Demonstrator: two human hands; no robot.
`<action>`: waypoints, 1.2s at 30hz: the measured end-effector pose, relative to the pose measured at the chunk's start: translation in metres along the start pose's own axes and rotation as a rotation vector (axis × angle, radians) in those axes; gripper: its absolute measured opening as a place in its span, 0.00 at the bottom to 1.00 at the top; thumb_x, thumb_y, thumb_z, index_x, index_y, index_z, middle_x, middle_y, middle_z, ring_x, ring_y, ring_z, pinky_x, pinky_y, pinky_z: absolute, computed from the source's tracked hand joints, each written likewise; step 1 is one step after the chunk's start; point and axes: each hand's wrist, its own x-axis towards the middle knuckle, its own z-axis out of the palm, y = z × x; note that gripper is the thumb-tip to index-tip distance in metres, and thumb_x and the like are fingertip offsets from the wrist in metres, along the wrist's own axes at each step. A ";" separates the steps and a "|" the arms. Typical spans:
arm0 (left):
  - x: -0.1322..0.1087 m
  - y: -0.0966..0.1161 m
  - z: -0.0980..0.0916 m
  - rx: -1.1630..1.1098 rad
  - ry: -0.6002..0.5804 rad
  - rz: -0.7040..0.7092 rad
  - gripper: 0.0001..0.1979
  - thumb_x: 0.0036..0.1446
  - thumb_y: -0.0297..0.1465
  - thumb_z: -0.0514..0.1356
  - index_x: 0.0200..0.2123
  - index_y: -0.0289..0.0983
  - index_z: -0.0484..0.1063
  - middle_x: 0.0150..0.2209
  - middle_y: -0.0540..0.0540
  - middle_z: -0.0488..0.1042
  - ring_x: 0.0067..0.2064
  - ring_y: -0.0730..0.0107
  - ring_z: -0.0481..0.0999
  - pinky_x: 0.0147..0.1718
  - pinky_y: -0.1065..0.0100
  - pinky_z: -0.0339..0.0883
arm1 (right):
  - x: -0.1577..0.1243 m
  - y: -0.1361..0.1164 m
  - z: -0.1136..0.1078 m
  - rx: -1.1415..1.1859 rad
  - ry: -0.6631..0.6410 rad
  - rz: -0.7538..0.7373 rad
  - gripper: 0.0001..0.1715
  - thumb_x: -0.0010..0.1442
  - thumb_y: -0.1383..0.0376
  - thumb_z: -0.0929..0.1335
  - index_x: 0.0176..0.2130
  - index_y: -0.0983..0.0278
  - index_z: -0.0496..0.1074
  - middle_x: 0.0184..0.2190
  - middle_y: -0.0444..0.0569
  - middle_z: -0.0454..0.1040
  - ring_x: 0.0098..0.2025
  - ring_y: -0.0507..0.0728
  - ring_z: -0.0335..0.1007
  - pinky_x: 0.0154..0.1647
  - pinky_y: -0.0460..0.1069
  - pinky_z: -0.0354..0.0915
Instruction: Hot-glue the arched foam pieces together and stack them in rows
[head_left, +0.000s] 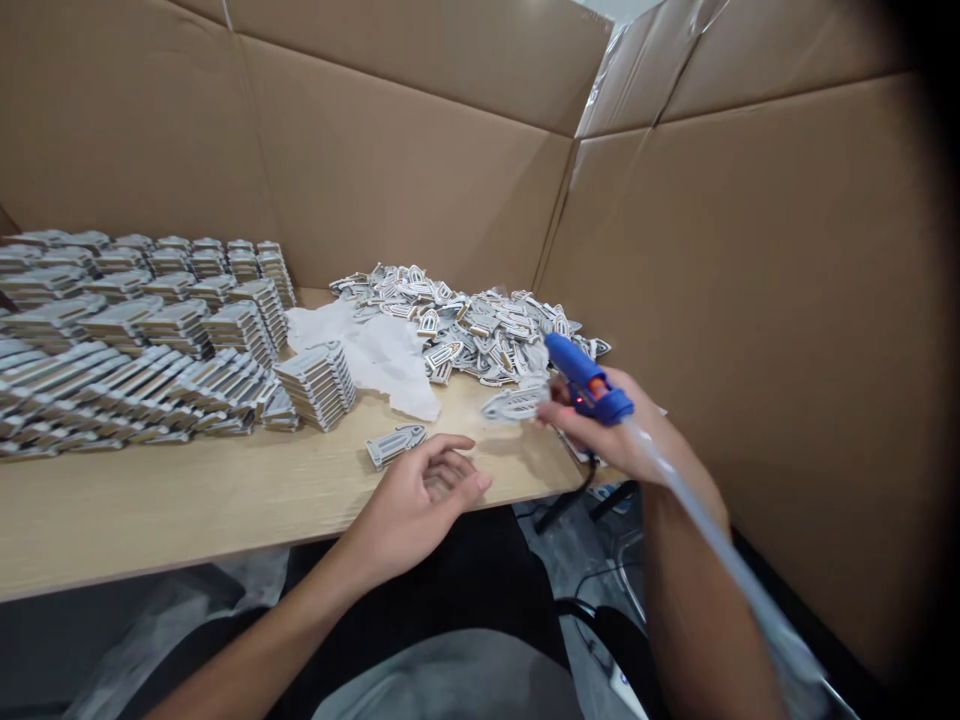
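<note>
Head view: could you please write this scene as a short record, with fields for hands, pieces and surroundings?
Left hand: fingers curled, beside one grey piece
Right hand: holds blue glue gun; blurred piece at its fingertips, grip unclear
Stacked pieces: left part of light table
Loose pile: behind and right of white sheet
Surroundings: cardboard walls behind and on the right

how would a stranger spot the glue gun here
Find the corner of the cardboard walls, then drop to the heap of grey pieces below. Near its right front edge, the right hand holds the glue gun. Its bright blue body stands out against the grey.
</note>
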 end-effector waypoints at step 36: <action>0.012 -0.021 -0.005 -0.252 0.121 0.029 0.15 0.64 0.40 0.64 0.44 0.37 0.64 0.40 0.40 0.81 0.36 0.67 0.80 0.28 0.71 0.62 | 0.028 0.033 0.067 -0.428 -0.181 -0.039 0.08 0.56 0.70 0.68 0.37 0.60 0.65 0.33 0.47 0.75 0.33 0.57 0.67 0.34 0.48 0.57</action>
